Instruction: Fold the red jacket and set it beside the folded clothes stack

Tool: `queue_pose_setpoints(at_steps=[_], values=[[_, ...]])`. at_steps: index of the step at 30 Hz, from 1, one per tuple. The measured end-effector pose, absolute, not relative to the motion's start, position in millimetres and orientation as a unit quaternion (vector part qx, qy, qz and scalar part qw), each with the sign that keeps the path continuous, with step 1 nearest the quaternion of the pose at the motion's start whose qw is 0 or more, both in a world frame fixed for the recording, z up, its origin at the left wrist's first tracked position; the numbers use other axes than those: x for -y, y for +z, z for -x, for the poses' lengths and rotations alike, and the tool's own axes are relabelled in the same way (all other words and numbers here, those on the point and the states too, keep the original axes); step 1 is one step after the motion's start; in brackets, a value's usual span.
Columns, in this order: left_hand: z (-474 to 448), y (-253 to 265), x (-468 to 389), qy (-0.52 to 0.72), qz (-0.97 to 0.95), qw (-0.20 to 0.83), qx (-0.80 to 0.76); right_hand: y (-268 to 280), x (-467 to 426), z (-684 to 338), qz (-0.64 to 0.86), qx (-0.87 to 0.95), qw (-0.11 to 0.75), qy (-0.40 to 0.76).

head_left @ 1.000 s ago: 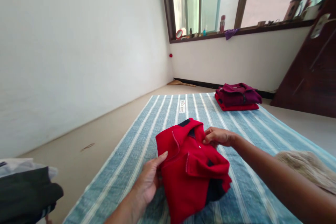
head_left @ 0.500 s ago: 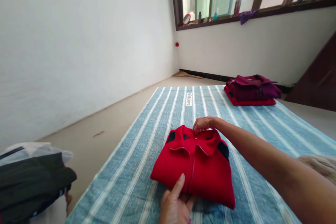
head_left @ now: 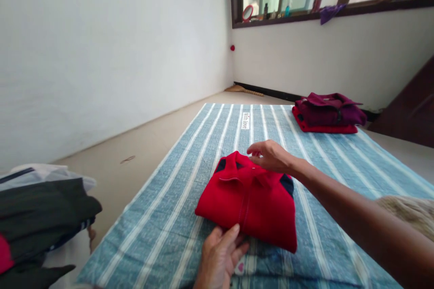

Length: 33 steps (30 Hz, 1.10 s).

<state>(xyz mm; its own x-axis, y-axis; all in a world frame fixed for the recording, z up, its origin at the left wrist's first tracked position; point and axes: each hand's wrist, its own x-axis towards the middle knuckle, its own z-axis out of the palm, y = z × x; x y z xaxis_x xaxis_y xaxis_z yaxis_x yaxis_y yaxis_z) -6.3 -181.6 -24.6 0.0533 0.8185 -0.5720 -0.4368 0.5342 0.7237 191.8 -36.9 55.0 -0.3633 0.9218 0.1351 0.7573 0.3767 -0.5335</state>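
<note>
A folded red jacket [head_left: 251,207] with dark shoulder panels and a collar lies on the striped blue cloth [head_left: 162,216] in front of me. My left hand [head_left: 220,253] is at its near edge, thumb against the red fabric and fingers curled just below it. Over the far side of the collar, my right hand [head_left: 271,156] hovers with thumb and fingers apart, holding nothing. That hand hides part of the collar's right side.
A folded purple garment [head_left: 334,108] rests on a red one [head_left: 328,129] at the far right corner. Dark and white clothes [head_left: 44,207] are piled at left. A broom [head_left: 244,90] lies by the wall, and bottles line the windowsill [head_left: 291,19].
My right hand has let go of the collar and opened, lifting slightly off it. The jacket's front and collar have shifted a little, and my left hand remains at the near edge.
</note>
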Motion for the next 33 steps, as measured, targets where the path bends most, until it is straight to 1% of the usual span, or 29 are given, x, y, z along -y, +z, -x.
queue_pose_setpoints(at_steps=[2,4,7,9,11,15,17,18,20,23,29,33], values=[[6.8,-18.4,187.1,0.442,-0.22,0.681,-0.541,61.3,67.2,-185.7,0.433,0.855,0.231,0.168],[7.8,-15.0,191.0,0.437,-0.262,0.658,-0.554,63.6,94.8,-179.4,0.356,0.899,0.217,0.134],[12.0,-19.7,193.7,0.405,-0.346,0.619,-0.578,58.9,123.9,-171.2,0.317,0.931,0.164,0.071],[15.4,-27.2,194.2,0.393,-0.413,0.563,-0.599,51.4,133.8,-167.1,0.314,0.939,0.133,0.043],[17.4,-33.9,194.3,0.402,-0.493,0.47,-0.612,42.9,138.0,-164.1,0.314,0.942,0.117,0.026],[14.5,-36.3,192.4,0.428,-0.668,0.216,-0.57,32.6,138.3,-159.6,0.315,0.941,0.123,0.018],[11.4,-34.2,190.1,0.425,-0.717,0.106,-0.542,31.8,137.4,-158.0,0.314,0.941,0.127,0.022],[10.1,-33.2,188.8,0.418,-0.731,0.069,-0.535,31.9,136.9,-157.4,0.313,0.941,0.128,0.024],[8.4,-31.9,186.3,0.4,-0.745,0.031,-0.533,31.5,136.0,-156.5,0.312,0.94,0.132,0.027],[7.9,-30.3,184.3,0.364,-0.757,0.001,-0.542,28.6,134.7,-155.7,0.317,0.939,0.133,0.028],[4.0,-20.0,184.1,0.263,-0.774,-0.066,-0.572,24.9,132.9,-153.6,0.32,0.94,0.11,0.04],[-0.2,-17.2,183.1,0.246,-0.78,-0.085,-0.569,25.1,135.3,-152.8,0.331,0.932,0.136,0.053]])
